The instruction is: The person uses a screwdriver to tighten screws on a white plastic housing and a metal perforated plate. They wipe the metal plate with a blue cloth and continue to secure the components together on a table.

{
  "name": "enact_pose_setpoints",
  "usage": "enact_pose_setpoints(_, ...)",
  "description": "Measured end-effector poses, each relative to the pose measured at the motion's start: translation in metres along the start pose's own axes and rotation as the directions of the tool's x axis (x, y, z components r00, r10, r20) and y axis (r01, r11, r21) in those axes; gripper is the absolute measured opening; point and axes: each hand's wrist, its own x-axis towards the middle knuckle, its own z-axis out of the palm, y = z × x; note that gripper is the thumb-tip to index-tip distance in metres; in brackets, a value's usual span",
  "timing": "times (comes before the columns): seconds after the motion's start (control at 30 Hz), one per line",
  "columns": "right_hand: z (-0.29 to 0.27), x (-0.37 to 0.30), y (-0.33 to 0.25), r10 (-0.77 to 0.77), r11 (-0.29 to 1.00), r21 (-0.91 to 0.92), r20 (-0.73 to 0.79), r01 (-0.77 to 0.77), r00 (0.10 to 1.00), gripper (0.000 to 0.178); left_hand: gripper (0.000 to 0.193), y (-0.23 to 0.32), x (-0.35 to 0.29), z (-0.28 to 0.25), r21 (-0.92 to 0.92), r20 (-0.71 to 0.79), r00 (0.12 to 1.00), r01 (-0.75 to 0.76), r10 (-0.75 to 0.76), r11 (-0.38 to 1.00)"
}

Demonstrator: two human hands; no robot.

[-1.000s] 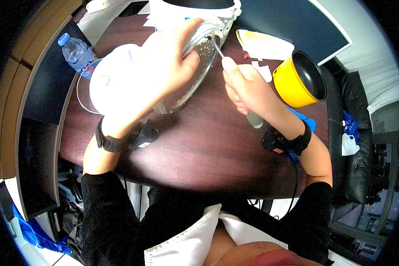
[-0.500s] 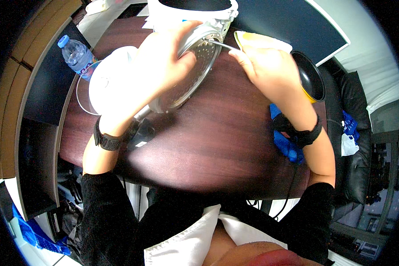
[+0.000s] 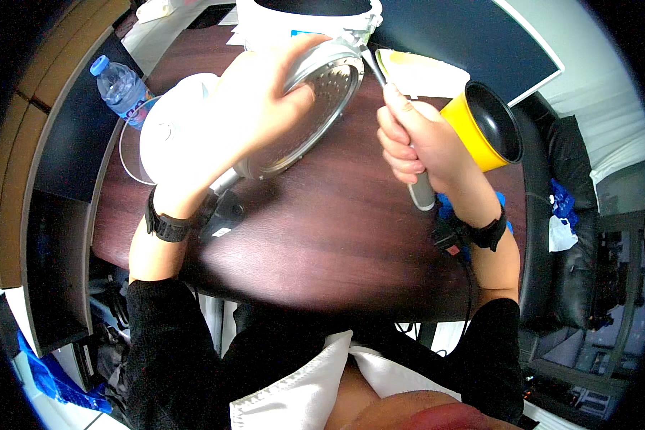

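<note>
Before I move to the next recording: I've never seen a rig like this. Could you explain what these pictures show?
There is no machine here: a person works barehanded. A wide fisheye camera, which bends straight edges, looks down from the person's head. The left hand grips a round part with a perforated metal face. The right hand holds a grey-handled tool, its metal end close to that part's edge; whether they touch is unclear. On the dark table are a white round appliance and a yellow pot with a black inside. At the left stands a blue-capped bottle.
</note>
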Motion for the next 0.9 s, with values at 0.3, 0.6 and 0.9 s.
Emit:
enact_pose_setpoints(0.3, 0.016, 0.01, 0.017, 0.088, 0.975, 0.193, 0.103, -0.106, 0.991, 0.051, 0.049, -0.004, 0.003, 0.001, -0.076, 0.034, 0.999, 0.004, -0.001, 0.997)
enact_pose_setpoints(0.6, 0.016, 0.019, 0.023, -0.005, 0.991, -0.132, -0.07, -0.004, 0.998, 0.051, 0.049, -0.006, 0.002, 0.003, -0.055, 0.03, 1.0, 0.003, -0.002, 0.998)
enact_pose_setpoints(0.9, -0.019, 0.014, -0.016, -0.731, -0.416, -0.909, 0.337, 0.004, 0.593, 0.037, 0.049, -0.007, 0.001, 0.003, -0.013, 0.019, 0.999, -0.033, 0.033, 0.999)
